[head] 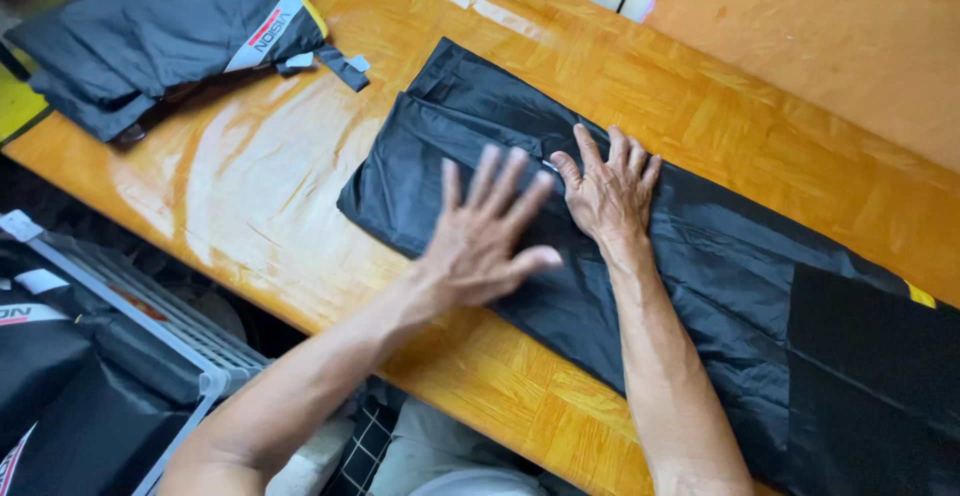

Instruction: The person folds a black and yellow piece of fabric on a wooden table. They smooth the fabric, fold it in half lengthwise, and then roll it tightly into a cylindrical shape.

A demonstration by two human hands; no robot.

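Both hands are down on the black trousers (700,256), which lie flat along the wooden bench (300,196), running from the frame's centre out to the lower right. The waistband end points to the upper left, just above centre.

The left hand (485,236) sits at mid-frame, fingers spread wide and palm down over the cloth; it's blurred, so whether it presses or hovers just above the fabric is hard to call. It grips nothing.

The right hand (608,191) lies just beside it, to the right, flat on the trousers with fingers fanned out and the thumb near a small bright fastener at the fly. Open too, holding nothing, only resting on the cloth.

At the lower right, a darker flat black panel (870,376) overlaps the trouser legs, with a bit of yellow at its upper edge.

In the upper left of the frame, a second black garment (150,36) lies folded on the bench, with a pale stripe and yellow trim, well apart from the hands.

At lower left, below the bench edge, a white rack (130,316) stands with more dark clothing (60,396) about it.
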